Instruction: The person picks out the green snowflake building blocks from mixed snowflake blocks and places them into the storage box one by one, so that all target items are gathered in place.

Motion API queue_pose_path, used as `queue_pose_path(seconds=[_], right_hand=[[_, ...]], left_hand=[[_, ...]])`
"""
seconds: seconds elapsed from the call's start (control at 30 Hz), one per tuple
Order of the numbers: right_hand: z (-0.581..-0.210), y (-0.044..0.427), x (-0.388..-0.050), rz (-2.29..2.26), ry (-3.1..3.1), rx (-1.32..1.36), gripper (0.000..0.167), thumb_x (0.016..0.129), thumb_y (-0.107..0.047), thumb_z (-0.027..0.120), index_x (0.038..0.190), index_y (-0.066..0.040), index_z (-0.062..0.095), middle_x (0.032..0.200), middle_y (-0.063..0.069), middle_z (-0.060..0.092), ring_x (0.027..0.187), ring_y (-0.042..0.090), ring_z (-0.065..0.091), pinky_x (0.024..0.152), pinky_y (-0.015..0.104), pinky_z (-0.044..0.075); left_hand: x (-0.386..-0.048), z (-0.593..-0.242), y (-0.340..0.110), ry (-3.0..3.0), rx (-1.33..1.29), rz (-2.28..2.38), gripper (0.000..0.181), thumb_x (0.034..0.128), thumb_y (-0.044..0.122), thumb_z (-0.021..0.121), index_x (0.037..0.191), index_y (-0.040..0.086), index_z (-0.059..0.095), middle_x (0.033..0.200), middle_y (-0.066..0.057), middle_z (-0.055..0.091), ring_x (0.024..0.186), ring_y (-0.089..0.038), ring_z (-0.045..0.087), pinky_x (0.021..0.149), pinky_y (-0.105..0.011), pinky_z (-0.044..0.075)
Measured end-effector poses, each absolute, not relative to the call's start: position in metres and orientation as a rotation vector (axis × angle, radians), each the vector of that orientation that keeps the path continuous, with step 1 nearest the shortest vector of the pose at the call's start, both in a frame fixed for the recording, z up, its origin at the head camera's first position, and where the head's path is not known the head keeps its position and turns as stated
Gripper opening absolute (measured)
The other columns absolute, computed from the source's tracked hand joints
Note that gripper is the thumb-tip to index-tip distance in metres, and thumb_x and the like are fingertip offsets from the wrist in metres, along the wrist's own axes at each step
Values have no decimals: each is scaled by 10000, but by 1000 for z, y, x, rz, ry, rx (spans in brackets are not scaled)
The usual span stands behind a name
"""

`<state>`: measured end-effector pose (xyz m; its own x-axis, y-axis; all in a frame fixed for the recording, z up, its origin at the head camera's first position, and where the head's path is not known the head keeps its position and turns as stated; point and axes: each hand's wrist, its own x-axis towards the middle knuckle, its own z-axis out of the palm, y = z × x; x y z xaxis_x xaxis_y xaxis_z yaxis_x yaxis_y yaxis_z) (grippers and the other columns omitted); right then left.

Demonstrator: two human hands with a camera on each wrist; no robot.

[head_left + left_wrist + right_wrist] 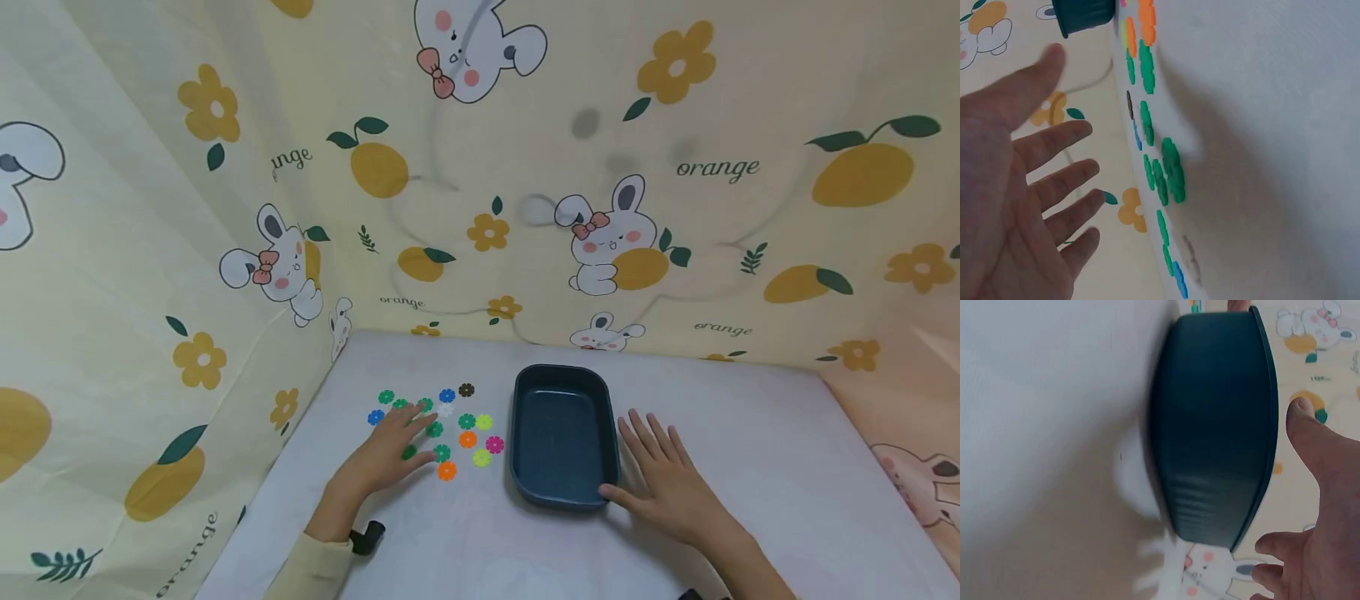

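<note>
Flat flower-shaped pieces lie scattered on the table left of a dark blue tray (564,442); among them are an orange piece (447,471), a magenta piece (495,444) and a brown piece (467,390). My left hand (386,454), fingers spread, is over the left part of the pieces and hides some; in the left wrist view the hand (1029,162) is above the table, holding nothing. My right hand (671,487) is spread at the tray's right side, thumb by its near right corner. In the right wrist view the hand (1329,500) shows a gap to the tray (1216,425).
The white table (465,550) extends in front of the tray and to its right. A cream cloth with rabbits and oranges (465,292) hangs behind the table and at both sides. A black band piece (367,538) is at my left wrist.
</note>
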<state>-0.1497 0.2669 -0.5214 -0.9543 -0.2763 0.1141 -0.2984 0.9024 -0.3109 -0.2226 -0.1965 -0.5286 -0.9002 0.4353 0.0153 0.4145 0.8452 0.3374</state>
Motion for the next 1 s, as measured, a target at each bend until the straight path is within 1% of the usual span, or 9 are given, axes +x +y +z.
queue_pose_path(seconds=[0.1, 0.2, 0.37, 0.43, 0.53, 0.7, 0.77, 0.9, 1.0], right_hand=[[-523, 261, -151, 512, -2999, 468, 1124, 923, -742, 676, 1691, -33, 265, 1770, 207, 181, 1652, 400, 85, 1319, 522, -64], [-526, 257, -152, 510, -2994, 468, 1158, 913, -763, 671, 1686, -7, 256, 1769, 206, 185, 1643, 408, 134, 1326, 546, 35], [-530, 251, -151, 522, -2992, 462, 1215, 897, -796, 661, 1680, 28, 231, 1770, 215, 168, 1640, 410, 148, 1333, 470, 14], [-531, 248, -151, 526, -2988, 466, 1232, 891, -803, 662, 1679, 35, 221, 1772, 218, 157, 1640, 409, 146, 1333, 474, 38], [-532, 244, -150, 529, -2978, 480, 1240, 888, -806, 662, 1679, 38, 214, 1774, 217, 149, 1640, 410, 148, 1331, 499, 86], [-533, 237, -150, 538, -2980, 486, 1242, 891, -806, 656, 1678, 43, 208, 1775, 220, 134, 1640, 414, 141, 1333, 478, 70], [-534, 235, -150, 525, -2979, 482, 1249, 887, -813, 653, 1677, 46, 210, 1775, 221, 132, 1640, 415, 142, 1329, 504, 100], [-535, 231, -151, 483, -2980, 469, 1271, 873, -837, 643, 1673, 53, 216, 1775, 225, 128, 1642, 411, 138, 1294, 588, 208], [-536, 229, -151, 473, -2978, 464, 1286, 864, -847, 642, 1670, 60, 217, 1774, 229, 128, 1643, 408, 134, 1304, 564, 194]], left_hand=[[-227, -531, -192, 2926, 715, 564, 631, 1003, 371, 778, 1565, 178, 567, 1671, -122, 443, 1551, -400, 381, 1230, -605, 347], [-233, -534, -189, 2907, 748, 549, 564, 992, 314, 799, 1514, 188, 625, 1604, -96, 526, 1501, -359, 460, 1206, -563, 404], [-242, -539, -184, 2891, 839, 487, 383, 967, 246, 828, 1340, 199, 757, 1393, -43, 674, 1343, -288, 585, 1159, -500, 471], [-244, -541, -182, 2890, 870, 460, 330, 958, 236, 836, 1283, 202, 786, 1319, -25, 700, 1275, -260, 613, 1129, -477, 497], [-246, -543, -181, 2898, 884, 418, 299, 949, 245, 846, 1243, 211, 803, 1266, -1, 709, 1218, -231, 630, 1100, -448, 518], [-247, -544, -178, 2914, 862, 408, 252, 932, 237, 863, 1178, 214, 814, 1217, 16, 711, 1182, -223, 637, 1082, -440, 528], [-247, -543, -177, 2914, 837, 419, 237, 923, 230, 872, 1152, 219, 810, 1211, 20, 708, 1179, -225, 634, 1082, -444, 527], [-246, -541, -176, 2918, 802, 425, 240, 902, 212, 892, 1117, 218, 787, 1201, 31, 701, 1154, -214, 626, 1069, -436, 535], [-247, -538, -175, 2925, 806, 412, 251, 890, 198, 901, 1096, 217, 759, 1167, 45, 693, 1097, -188, 615, 1029, -415, 551]])
